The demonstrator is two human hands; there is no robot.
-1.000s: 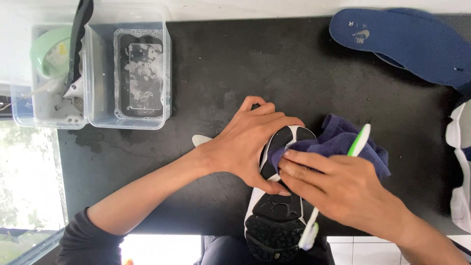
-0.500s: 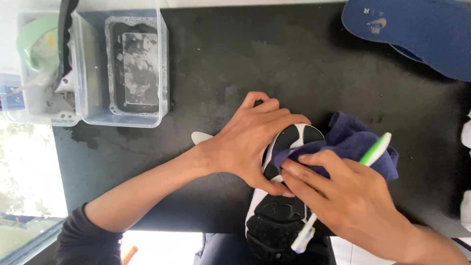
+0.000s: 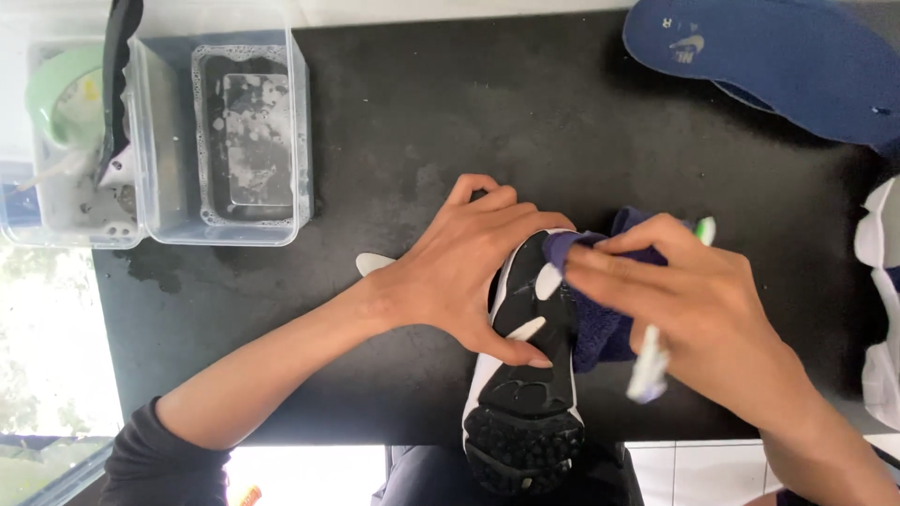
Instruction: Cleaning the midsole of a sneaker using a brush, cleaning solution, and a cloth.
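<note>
A sneaker [image 3: 525, 394] lies sole up at the near edge of the black table [image 3: 450, 131], its black-and-white tread facing the camera and its heel end hanging past the table's rim at six o'clock. The left hand [image 3: 459, 272] is clamped over the shoe's forward part from nine o'clock, thumb pressed on the sole and fingers curled over the far side. At three o'clock of the sole, the right hand [image 3: 694, 309] is closed on a dark blue cloth [image 3: 600, 319], pressing a fold of it against the sole's edge, and in the same grip holds a white-and-green toothbrush [image 3: 656, 356], blurred. Farther off, at ten o'clock, a clear plastic tub [image 3: 225, 141] holds soapy water; just left of it a second tub [image 3: 56, 197] holds a black brush handle and a green object. At one o'clock lies a navy insole [image 3: 778, 66], and part of a white shoe [image 3: 881, 309] shows at three o'clock.
</note>
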